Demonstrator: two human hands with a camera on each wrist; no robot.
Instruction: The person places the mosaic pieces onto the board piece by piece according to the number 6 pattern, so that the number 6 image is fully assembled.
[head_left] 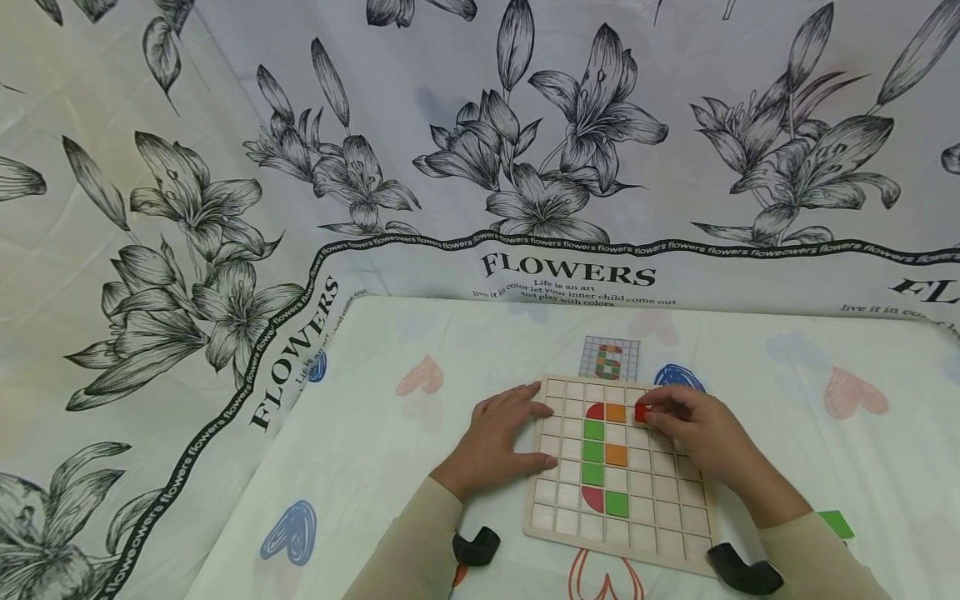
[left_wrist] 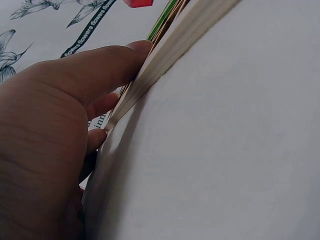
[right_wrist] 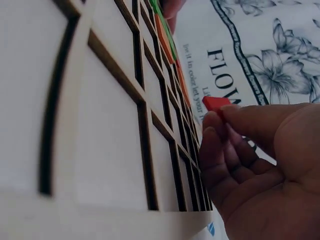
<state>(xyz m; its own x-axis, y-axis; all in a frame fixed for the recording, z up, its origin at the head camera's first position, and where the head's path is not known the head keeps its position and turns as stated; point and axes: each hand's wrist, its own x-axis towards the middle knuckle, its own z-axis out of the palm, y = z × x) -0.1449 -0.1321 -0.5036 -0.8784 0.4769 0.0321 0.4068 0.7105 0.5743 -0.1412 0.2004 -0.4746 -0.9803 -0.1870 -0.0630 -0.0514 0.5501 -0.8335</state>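
Note:
A wooden grid board (head_left: pixel 555 521) lies on the table. Set in its cells are a red rounded piece (head_left: pixel 595 411) and an orange square (head_left: pixel 616 413) in the upper row, green squares (head_left: pixel 593 451) down a column, a second orange square (head_left: pixel 617 455), and a lower red rounded piece (head_left: pixel 592 498) beside a green square (head_left: pixel 617 504). My right hand (head_left: pixel 693 425) pinches a red tile (right_wrist: pixel 216 103) between thumb and fingers, just over the board's upper right part. My left hand (head_left: pixel 495 433) rests against the board's left edge, thumb and fingers spread along it.
Behind the board lies a small pattern card (head_left: pixel 610 358) with a coloured figure on a grid. A green piece (head_left: pixel 836 524) shows beside the right sleeve. The white tablecloth (head_left: pixel 360 467) has printed hearts, and a flower-printed sheet (head_left: pixel 450 167) hangs behind the table.

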